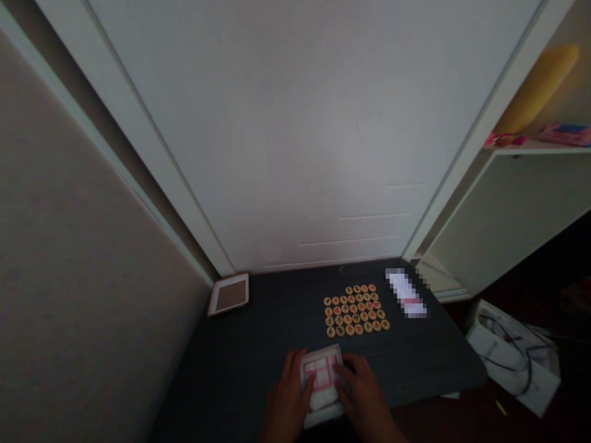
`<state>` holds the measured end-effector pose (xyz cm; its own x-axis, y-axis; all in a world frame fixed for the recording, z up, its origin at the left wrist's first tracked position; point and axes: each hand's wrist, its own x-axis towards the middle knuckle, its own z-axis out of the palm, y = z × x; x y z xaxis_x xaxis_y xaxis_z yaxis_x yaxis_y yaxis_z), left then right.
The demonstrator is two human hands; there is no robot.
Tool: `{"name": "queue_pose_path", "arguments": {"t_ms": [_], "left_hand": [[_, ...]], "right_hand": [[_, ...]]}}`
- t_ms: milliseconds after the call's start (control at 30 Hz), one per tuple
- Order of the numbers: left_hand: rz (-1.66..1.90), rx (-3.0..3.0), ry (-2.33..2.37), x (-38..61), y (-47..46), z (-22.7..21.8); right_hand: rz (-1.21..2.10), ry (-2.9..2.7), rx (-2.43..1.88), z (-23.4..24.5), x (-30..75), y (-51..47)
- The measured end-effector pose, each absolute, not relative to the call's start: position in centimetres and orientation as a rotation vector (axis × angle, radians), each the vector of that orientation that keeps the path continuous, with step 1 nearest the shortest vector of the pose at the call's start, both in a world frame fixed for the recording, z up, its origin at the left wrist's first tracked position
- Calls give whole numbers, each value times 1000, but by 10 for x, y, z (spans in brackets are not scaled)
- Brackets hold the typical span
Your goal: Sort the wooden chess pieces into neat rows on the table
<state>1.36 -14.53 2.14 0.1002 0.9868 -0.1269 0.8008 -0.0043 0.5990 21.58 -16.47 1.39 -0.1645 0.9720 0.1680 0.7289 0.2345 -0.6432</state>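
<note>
A small white box [325, 413] with a folded white sheet with pink lines [321, 376] inside it is at the near edge of the dark table. My left hand [290, 394] grips the box's left side, its thumb over the sheet. From the right, my right hand [364, 394] holds the opposite side, with thumb and fingertips at the sheet's edge. Just beyond the box lie round wooden Chinese chess pieces [356, 319] with red and dark characters, set out flat in several rows. The shortest row is the farthest one.
A shallow box lid or tray [231, 295] with a brown middle lies at the table's far left corner. On the right lies a blurred white and pink item [406, 294]. A white wall panel [300, 154] rises behind the table [272, 344]. A white box with cables [514, 357] stands lower right.
</note>
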Motion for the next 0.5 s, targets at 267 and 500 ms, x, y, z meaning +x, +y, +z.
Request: {"name": "queue_pose_path", "arguments": {"t_ms": [267, 500], "left_hand": [[638, 1899, 1689, 3, -145, 25], [572, 2103, 1387, -28, -162, 25]], "right_hand": [[630, -1873, -1552, 8, 222, -167], [788, -2027, -1390, 22, 241, -177]]}}
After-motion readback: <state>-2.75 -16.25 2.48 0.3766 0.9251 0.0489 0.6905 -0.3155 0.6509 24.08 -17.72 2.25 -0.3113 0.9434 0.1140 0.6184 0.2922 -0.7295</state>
